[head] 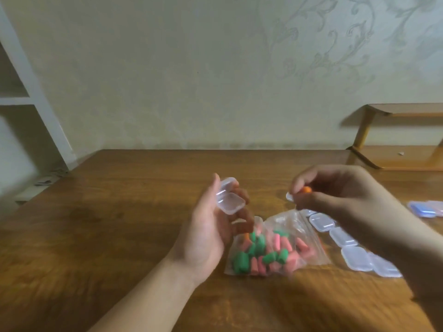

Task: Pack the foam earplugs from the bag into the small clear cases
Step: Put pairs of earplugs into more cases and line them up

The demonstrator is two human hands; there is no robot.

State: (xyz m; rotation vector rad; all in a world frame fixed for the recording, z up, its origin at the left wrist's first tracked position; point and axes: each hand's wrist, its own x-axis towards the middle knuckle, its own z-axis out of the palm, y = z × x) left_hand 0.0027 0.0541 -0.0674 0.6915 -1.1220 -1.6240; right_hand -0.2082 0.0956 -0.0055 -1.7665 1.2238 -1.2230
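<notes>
A clear plastic bag [275,250] full of green, pink and orange foam earplugs lies on the wooden table [119,224] between my hands. My left hand [211,226] holds a small clear case [230,197] with its lid hinged open, raised above the bag's left end. My right hand [335,195] pinches an orange earplug [306,190] in its fingertips, above the bag's mouth and to the right of the open case. A row of several shut clear cases [345,243] lies on the table under my right forearm.
More small cases, bluish and pinkish [426,208], lie at the table's right edge. A low wooden shelf [395,156] stands at the back right. A white shelving unit [28,99] stands at the left by the patterned wall.
</notes>
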